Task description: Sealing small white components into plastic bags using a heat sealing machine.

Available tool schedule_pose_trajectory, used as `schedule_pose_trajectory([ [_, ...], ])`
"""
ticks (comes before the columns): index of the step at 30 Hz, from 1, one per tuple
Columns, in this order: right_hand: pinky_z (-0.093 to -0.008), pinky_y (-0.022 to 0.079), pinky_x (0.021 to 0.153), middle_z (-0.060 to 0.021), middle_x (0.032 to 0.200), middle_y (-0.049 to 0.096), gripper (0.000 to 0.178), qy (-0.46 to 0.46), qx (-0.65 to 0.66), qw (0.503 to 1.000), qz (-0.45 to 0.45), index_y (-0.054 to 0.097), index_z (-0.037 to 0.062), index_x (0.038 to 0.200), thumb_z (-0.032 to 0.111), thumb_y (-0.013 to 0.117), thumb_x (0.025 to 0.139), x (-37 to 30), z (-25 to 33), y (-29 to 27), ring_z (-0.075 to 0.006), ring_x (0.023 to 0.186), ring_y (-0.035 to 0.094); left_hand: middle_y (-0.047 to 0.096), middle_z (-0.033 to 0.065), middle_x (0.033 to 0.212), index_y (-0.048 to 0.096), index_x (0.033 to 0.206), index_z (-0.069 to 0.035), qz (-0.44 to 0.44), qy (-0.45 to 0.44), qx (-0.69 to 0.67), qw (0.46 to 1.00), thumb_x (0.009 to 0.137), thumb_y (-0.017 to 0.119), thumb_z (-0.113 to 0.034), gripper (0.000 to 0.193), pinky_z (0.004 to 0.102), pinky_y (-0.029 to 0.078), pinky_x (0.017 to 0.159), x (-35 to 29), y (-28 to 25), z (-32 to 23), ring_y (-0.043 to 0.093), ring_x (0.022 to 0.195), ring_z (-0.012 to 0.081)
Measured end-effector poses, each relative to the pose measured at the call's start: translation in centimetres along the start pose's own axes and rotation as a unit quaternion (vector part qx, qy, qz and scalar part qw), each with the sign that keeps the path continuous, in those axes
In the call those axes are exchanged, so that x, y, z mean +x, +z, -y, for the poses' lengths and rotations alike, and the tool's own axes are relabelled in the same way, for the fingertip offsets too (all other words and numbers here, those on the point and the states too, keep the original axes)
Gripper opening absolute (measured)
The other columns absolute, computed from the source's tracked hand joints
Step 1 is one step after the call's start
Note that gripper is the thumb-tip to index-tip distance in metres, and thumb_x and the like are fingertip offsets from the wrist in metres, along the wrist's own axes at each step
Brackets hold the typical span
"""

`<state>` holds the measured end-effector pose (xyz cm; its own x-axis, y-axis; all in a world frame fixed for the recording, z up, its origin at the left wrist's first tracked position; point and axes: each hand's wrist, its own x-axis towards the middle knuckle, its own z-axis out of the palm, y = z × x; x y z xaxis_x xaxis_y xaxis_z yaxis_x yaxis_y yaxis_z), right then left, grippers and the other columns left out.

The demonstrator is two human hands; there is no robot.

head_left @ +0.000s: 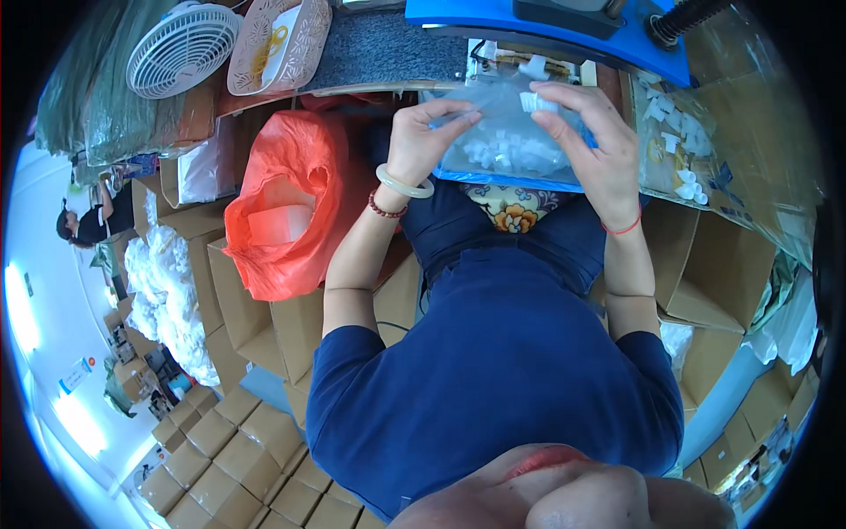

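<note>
My left hand (432, 137) pinches the edge of a clear plastic bag (486, 99) between thumb and fingers. Between the thumb and fingers of my right hand (597, 132) is a small white ribbed plastic part (538, 102), close to the bag's right side. Below both hands, a blue-edged tray (529, 182) on my lap holds several white plastic parts (511, 152), seen partly through the clear film. Another white fitting (533, 66) sits just beyond the bag, at the base of the blue machine.
A blue press-like machine (564, 31) stands ahead. More white parts (679, 132) lie on the right. An orange-red sack (286, 203), a pale basket (280, 53) and a white fan (183, 51) are at left. Cardboard boxes (238, 450) surround me; another person (92, 220) is far left.
</note>
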<state>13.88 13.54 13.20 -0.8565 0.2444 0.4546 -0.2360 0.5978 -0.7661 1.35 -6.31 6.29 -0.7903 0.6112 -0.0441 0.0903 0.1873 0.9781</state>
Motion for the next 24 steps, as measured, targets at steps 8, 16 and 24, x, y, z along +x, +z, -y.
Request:
schedule_pose_trajectory([
  [8,-0.0350,0.051,0.084,-0.0127,0.105,0.069,0.029,0.015,-0.116,0.967,0.225,0.065,0.0039,0.114,0.025,0.062,0.094,1.4,-3.8,-1.9,-0.0271,0.098,0.066,0.074,0.0105,0.095,0.072,0.103,0.002,0.223,-0.095,-0.102,0.965,0.090,0.071,-0.012,0.020,0.0258,0.055,0.076,1.4,1.0,0.6,0.070,0.085,0.0155],
  [16,-0.0325,0.053,0.080,-0.0108,0.102,0.071,0.029,0.180,-0.172,0.969,0.000,0.065,0.0062,0.116,0.022,0.068,0.092,-1.7,-6.1,-2.8,-0.0243,0.091,0.069,0.070,0.0166,0.107,0.065,0.112,0.007,0.169,-0.262,-0.396,0.864,0.094,0.062,-0.007,0.023,0.0353,0.058,0.083,5.3,4.8,3.5,0.070,0.094,0.0256],
  [24,-0.0292,0.052,0.083,-0.0091,0.108,0.070,0.020,0.210,-0.148,0.966,-0.031,0.068,0.0039,0.110,0.016,0.065,0.094,-7.2,-6.7,-4.2,-0.0186,0.094,0.067,0.069,0.0190,0.105,0.065,0.108,0.008,0.171,-0.258,-0.401,0.862,0.092,0.065,-0.006,0.022,0.0376,0.060,0.082,6.4,5.5,4.0,0.070,0.093,0.0278],
])
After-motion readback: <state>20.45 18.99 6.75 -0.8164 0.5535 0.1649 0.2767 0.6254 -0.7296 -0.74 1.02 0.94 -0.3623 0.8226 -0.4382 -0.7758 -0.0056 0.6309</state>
